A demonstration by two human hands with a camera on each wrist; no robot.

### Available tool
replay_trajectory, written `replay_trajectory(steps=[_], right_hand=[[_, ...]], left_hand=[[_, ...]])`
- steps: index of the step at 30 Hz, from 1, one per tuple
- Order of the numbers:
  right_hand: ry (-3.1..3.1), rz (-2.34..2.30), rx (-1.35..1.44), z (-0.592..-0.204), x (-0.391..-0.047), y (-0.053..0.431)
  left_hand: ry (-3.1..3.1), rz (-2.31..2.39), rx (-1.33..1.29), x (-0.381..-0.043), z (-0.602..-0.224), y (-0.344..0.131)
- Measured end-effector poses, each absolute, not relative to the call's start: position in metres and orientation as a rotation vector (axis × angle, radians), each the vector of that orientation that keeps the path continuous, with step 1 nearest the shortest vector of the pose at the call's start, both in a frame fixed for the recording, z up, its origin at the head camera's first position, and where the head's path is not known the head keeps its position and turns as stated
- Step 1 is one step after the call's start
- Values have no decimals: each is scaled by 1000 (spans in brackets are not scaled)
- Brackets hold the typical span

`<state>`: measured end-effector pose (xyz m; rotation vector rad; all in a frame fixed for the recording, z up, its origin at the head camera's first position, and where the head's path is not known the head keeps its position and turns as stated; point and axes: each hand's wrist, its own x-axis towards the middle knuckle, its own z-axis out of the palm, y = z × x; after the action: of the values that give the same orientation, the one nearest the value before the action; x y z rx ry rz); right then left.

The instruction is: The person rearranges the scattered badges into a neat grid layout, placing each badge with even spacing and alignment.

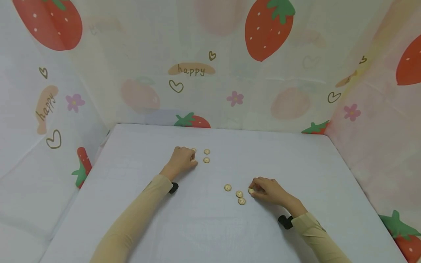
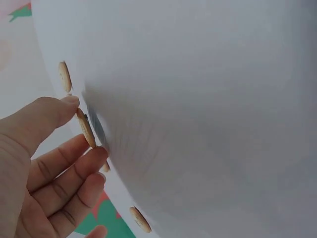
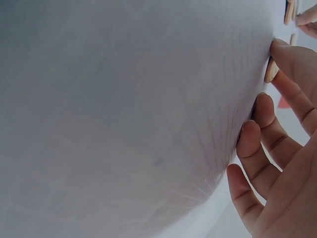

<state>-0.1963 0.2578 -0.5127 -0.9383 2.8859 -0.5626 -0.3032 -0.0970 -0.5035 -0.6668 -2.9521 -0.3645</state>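
With thumb and fingertips, my left hand [image 1: 181, 159] pinches a small round wooden disc [image 2: 85, 128] by its edges, close over the white table. Another disc [image 1: 194, 150] shows just beyond those fingers, partly hidden. Two more, a far disc [image 1: 207, 151] and a near disc [image 1: 206, 160], lie to that hand's right. My right hand [image 1: 270, 190] holds a light disc [image 1: 251, 191] between thumb and index finger at the table surface; its other fingers [image 3: 250, 139] spread loosely. Left of it lie three discs: one apart [image 1: 227, 187], and two close together, an upper [image 1: 239, 194] and a lower [image 1: 241, 201].
A white cloth covers the table [image 1: 204, 233]. Printed fabric walls with strawberries stand at the back [image 1: 256, 80], left and right. A black wrist camera [image 1: 173, 188] sits under the left wrist and another camera [image 1: 285, 221] under the right.
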Motion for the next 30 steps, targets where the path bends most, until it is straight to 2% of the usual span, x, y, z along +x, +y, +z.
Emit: replay_trajectory(steps=[12,19,30], right_hand=[[2927,-632,-1055,-512,-193,258],[2882,-549,-917,-510,-194,257],[2880,-536,-905,-511,-195,256]], left_hand=[[-2944,-351,-633,-308,-508,-95],[-2929,-389,-612,-309,-510,-97],[-2963,-502,-659,-304,-506,-106]])
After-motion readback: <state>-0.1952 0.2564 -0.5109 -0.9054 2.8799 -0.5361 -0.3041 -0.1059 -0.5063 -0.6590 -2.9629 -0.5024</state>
